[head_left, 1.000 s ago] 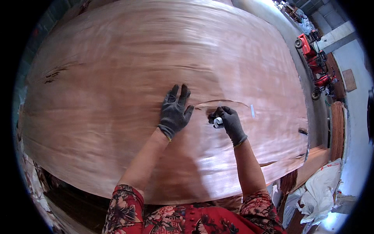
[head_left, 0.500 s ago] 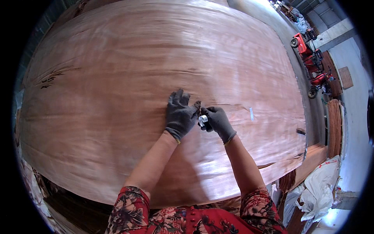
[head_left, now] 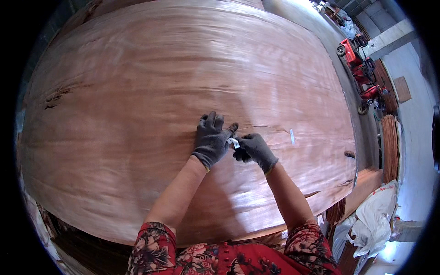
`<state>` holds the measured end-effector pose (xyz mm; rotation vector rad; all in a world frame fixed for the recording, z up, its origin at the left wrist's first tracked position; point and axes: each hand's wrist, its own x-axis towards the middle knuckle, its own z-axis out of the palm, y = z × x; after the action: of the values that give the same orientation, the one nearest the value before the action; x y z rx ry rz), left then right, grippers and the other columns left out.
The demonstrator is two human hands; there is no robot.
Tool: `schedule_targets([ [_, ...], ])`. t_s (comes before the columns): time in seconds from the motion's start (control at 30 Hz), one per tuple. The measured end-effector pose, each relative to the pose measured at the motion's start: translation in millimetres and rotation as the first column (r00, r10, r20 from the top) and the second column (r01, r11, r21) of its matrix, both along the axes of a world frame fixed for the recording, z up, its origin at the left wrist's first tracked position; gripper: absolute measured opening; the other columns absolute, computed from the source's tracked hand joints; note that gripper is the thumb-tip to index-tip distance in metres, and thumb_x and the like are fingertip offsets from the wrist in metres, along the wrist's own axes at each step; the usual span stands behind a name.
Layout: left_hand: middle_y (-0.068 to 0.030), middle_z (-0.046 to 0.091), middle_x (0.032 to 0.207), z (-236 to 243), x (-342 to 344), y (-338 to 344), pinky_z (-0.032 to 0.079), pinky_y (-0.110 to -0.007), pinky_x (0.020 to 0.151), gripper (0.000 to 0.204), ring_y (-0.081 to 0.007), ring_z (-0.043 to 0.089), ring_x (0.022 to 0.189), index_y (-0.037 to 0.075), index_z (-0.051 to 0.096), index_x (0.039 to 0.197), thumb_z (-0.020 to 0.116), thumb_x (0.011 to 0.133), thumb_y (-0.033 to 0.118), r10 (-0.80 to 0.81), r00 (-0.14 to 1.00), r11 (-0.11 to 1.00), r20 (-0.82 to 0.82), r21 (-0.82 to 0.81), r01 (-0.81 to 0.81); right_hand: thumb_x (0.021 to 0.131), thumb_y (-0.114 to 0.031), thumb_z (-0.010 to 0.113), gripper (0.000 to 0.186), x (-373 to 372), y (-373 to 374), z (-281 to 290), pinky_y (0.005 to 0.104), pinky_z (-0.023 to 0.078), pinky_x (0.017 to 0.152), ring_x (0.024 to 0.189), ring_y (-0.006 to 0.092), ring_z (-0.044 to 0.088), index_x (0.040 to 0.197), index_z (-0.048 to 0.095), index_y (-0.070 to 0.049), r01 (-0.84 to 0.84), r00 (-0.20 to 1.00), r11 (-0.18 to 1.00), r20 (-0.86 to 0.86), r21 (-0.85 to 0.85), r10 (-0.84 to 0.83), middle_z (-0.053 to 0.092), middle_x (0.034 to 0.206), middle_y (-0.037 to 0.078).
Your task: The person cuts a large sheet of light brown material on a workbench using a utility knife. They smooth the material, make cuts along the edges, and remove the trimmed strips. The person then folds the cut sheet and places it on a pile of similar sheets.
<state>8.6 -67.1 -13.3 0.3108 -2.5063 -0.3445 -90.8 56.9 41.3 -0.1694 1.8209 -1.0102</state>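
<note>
A large sheet of reddish-brown wood veneer (head_left: 137,137) spreads under both hands. My left hand (head_left: 212,141), in a dark grey glove, lies on it with fingers spread and thumb reaching toward my right hand. My right hand (head_left: 257,150), gloved alike, is closed in a pinch at a small piece of white tape (head_left: 234,142) between the two hands. Whether the left thumb also touches the tape, I cannot tell. Just right of the hands, a thin split runs across the veneer, and a short strip of white tape (head_left: 292,136) lies at its right end.
Dark ragged tears (head_left: 57,96) mark the sheet's left side, and a small dark hole (head_left: 349,154) sits near its right edge. Beyond are red wheeled carts (head_left: 362,73), stacked veneer (head_left: 390,146) and white plastic sacking (head_left: 373,215).
The white tape has shifted slightly left, from beside the right fingers to between my hands. My right hand has moved slightly down. The whole view has shifted a little.
</note>
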Motion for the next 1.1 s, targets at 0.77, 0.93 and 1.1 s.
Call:
schedule_targets([
  [0.77,-0.0138,0.053,0.109,4.6,-4.6,8.0,0.033,-0.049,0.093,0.041,-0.0342,0.044,0.110,0.029,0.070,0.100,0.070,0.064,0.049,0.095,0.988,0.995,0.126,0.014,-0.098,0.081,-0.015,0.058,0.008,51.4,56.9,-5.0,0.0407,0.049,0.055,0.062,0.0286,0.064,0.079,0.060,-0.008,-0.540,0.533,0.839,-0.741,0.073,0.408,0.063,0.067,0.013],
  [0.93,-0.0149,0.052,0.111,16.8,-1.1,7.0,0.030,-0.050,0.098,0.056,-0.0341,0.043,0.111,0.023,0.064,0.114,0.073,0.063,0.045,0.029,0.977,0.999,0.210,0.032,-0.036,0.089,-0.014,0.060,0.014,6.1,83.7,-5.2,0.0244,0.049,0.058,0.068,0.0089,0.058,0.090,0.059,0.000,0.056,0.993,0.919,-0.074,-0.390,-0.092,0.060,0.077,0.002],
  [1.1,-0.0171,0.049,0.124,21.9,-3.5,27.3,0.024,-0.051,0.104,0.090,-0.0375,0.032,0.127,0.004,0.028,0.141,0.073,0.068,0.030,0.000,0.993,0.977,0.121,0.210,-0.025,0.090,-0.025,0.057,0.022,-26.0,94.4,3.1,0.0203,0.043,0.046,0.054,0.0094,0.059,0.085,0.058,-0.004,-0.077,0.985,0.990,-0.165,-0.115,0.058,0.062,0.072,0.004],
])
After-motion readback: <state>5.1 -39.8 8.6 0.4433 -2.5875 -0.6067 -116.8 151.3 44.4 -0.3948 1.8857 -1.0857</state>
